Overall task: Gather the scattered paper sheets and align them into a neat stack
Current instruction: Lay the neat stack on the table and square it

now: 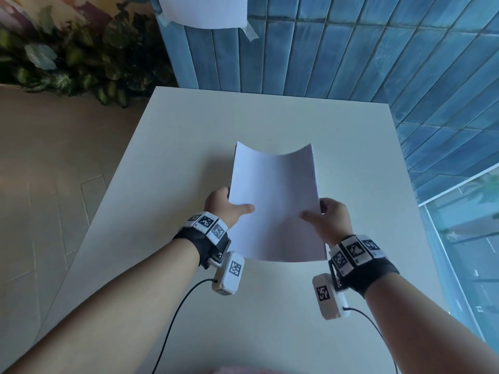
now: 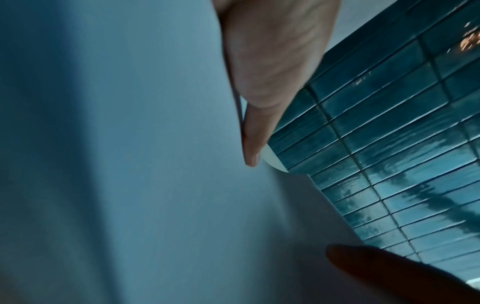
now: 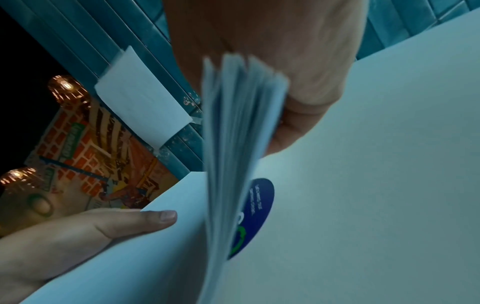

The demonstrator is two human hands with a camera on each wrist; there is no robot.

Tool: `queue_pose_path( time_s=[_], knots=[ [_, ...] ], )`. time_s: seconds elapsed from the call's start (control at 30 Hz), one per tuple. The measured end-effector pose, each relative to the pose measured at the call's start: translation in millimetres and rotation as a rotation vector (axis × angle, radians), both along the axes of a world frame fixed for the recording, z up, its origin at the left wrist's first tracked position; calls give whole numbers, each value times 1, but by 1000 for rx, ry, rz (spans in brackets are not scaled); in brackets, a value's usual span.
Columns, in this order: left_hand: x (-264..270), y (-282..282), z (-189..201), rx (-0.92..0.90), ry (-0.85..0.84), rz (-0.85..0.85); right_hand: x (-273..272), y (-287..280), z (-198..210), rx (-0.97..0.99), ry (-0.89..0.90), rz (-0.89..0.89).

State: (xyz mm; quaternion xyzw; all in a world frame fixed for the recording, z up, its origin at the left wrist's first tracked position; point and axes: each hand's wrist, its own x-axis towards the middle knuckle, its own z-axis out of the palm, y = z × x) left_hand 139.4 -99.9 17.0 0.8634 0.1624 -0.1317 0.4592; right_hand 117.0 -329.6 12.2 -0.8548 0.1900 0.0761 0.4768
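White paper sheets [image 1: 275, 203] are gathered into one stack and held up above the pale table [image 1: 167, 163], pinched on both long edges; the left hand [image 1: 225, 205] grips the left edge with its thumb laid across the top sheet and its fingers hidden beneath; the right hand [image 1: 330, 217] grips the opposite edge the same way, thumb on top, fingers curled behind. The stack bows between the two hands, its far edge curving down in the middle, its near edge hanging just in front of the wrist bands. From the right wrist view the sheet edges [image 3: 241, 127] fan slightly apart beside the palm, not quite flush, and a dark blue round sticker [image 3: 255, 214] shows on the table beneath them; from the left wrist view a finger [image 2: 255, 131] lies flat along the paper. Blue tiles [image 1: 351, 49] cover the wall behind the table; another white sheet [image 1: 202, 10] is taped there; leafy plants [image 1: 67, 63] stand off to the left by the floor.
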Motion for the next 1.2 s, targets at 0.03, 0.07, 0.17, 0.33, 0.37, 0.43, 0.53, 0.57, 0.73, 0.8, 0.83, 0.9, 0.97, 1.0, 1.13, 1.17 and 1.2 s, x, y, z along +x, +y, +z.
queue_pose_path(
  time_s=[0.03, 0.07, 0.17, 0.33, 0.37, 0.43, 0.53, 0.57, 0.73, 0.8, 0.83, 0.9, 0.97, 1.0, 1.13, 1.17, 1.2],
  knots=[
    [2, -1, -2, 26, 29, -10, 2, 1, -3, -15, 35, 4],
    [4, -2, -5, 58, 56, -21, 4, 2, -6, -30, 66, 3],
    [11, -2, -13, 125, 121, -37, 10, 5, -14, -73, 135, -25],
    [15, -4, -20, 208, 194, -67, 18, 12, -23, -140, 204, -40],
    [15, -5, -20, 220, 202, -66, 18, 14, -23, -158, 212, -42],
    [15, -7, -22, 237, 216, -64, 17, 15, -23, -172, 225, -49],
    [14, -12, -22, 271, 220, -63, 16, 17, -24, -166, 196, -75],
    [14, -14, -22, 276, 214, -59, 16, 18, -24, -176, 182, -71],
    [10, -20, -23, 283, 156, -36, 16, 19, -21, -202, 183, -63],
    [10, -21, -23, 304, 148, -34, 15, 20, -21, -207, 191, -66],
    [10, -21, -24, 303, 152, -29, 15, 20, -21, -208, 194, -68],
    [11, -21, -24, 290, 151, -15, 16, 20, -21, -209, 203, -71],
    [15, -19, -24, 282, 138, -5, 17, 19, -22, -215, 215, -66],
    [17, -18, -25, 282, 139, -2, 18, 17, -22, -216, 221, -62],
    [23, -11, -27, 321, 197, -16, 19, 15, -22, -225, 242, -53],
    [24, -9, -28, 341, 211, -24, 19, 15, -22, -223, 245, -55],
    [26, -7, -29, 361, 220, -35, 20, 15, -22, -226, 247, -55]
  ],
)
